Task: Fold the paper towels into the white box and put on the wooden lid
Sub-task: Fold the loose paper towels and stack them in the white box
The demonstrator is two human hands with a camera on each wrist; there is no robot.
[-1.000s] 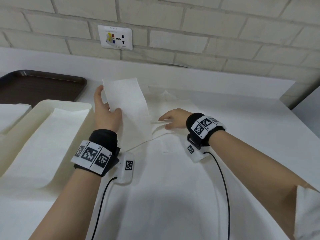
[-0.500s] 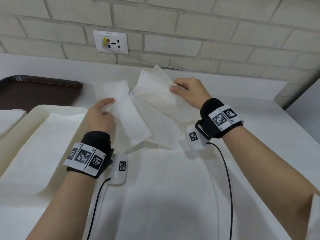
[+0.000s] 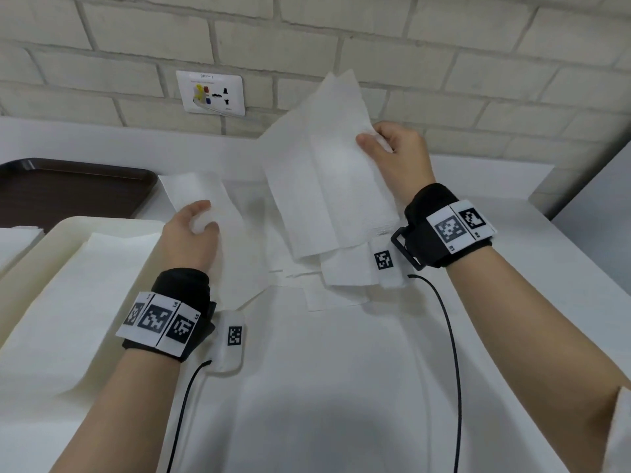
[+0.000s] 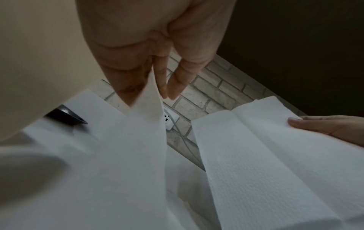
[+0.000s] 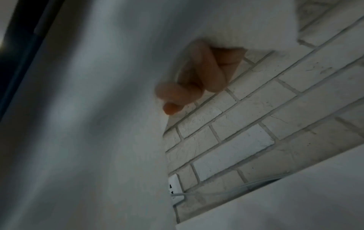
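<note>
Head view: right hand (image 3: 396, 158) pinching raised paper towel (image 3: 327, 186); left hand (image 3: 191, 237) pinching lower sheet (image 3: 201, 196)

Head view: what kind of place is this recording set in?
Probably a canteen or pantry counter: a white counter against a whitewashed brick wall, a wall socket, and a dark serving tray.

1. The left hand (image 3: 191, 238) is held low, just to the left of the white creased paper towel sheet (image 3: 327, 186), with its thumb and fingers (image 4: 175, 87) pinched on a second, lower sheet.
2. The right hand (image 3: 396, 158) is raised at the right edge of that creased sheet, which is gripped between thumb and curled fingers (image 5: 199, 73).
3. Both forearms are bare and extended forward; a black wristband with white coded tags is worn on each wrist.
</note>
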